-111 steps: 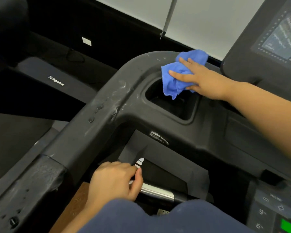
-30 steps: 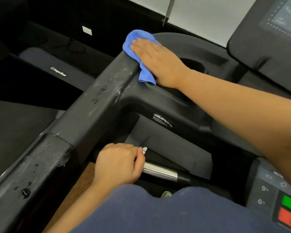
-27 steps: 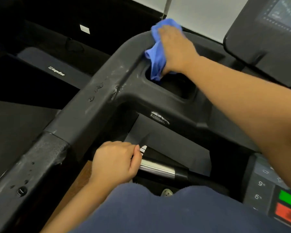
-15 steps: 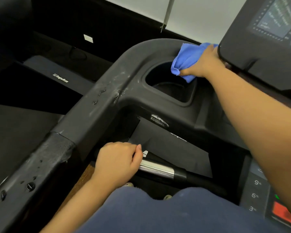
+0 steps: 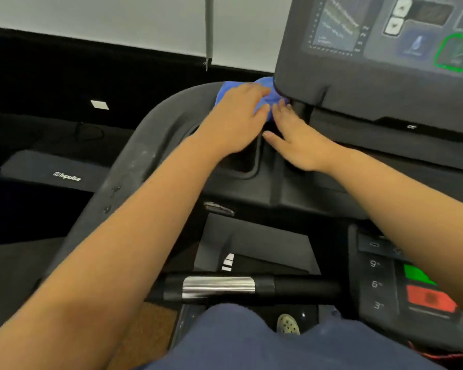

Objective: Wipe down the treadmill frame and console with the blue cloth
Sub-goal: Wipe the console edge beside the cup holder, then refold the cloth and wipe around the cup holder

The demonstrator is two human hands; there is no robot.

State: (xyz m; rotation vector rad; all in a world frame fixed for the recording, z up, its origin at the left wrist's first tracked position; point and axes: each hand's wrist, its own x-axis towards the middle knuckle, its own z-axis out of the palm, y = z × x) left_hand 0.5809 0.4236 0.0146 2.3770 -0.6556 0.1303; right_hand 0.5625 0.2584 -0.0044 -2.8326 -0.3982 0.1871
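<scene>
1. Blue microfibre cloth [image 5: 222,94] – bunched on the far curve of the dark grey moulded treadmill frame [image 5: 142,161], touching the lower left corner of the black console panel [image 5: 358,84].
2. Left hand [image 5: 235,116] – palm down on the cloth, fingers nearly straight and lying across it; blue folds show beyond the knuckles and between forefinger and thumb.
3. Right hand [image 5: 297,140] – flat and spread just beside the left hand, fingers straight, their tips touching the near edge of the cloth. It grips nothing.
4. Rectangular cup-holder recess [image 5: 242,162] – sunk in the frame below the two hands, partly covered by the left wrist.
5. Console screen [image 5: 334,25] – pale slanted lines of text, too blurred to read; to the right, two white arrow keys [image 5: 397,18] and a green-outlined icon [image 5: 457,53].
6. Black keypad [image 5: 376,284] – digits "9", "6" and "3" in a column, beside a green button [image 5: 417,275] above a red button [image 5: 429,299].
7. Black handlebar with a chrome sleeve [image 5: 218,287] – horizontal, near the person's navy trousers [image 5: 251,345].
8. White wordmark "impulse" [image 5: 67,176] – printed on a dark neighbouring machine at the left.
9. Small silver badge [image 5: 218,208] on the frame's front edge – lettering illegible.
</scene>
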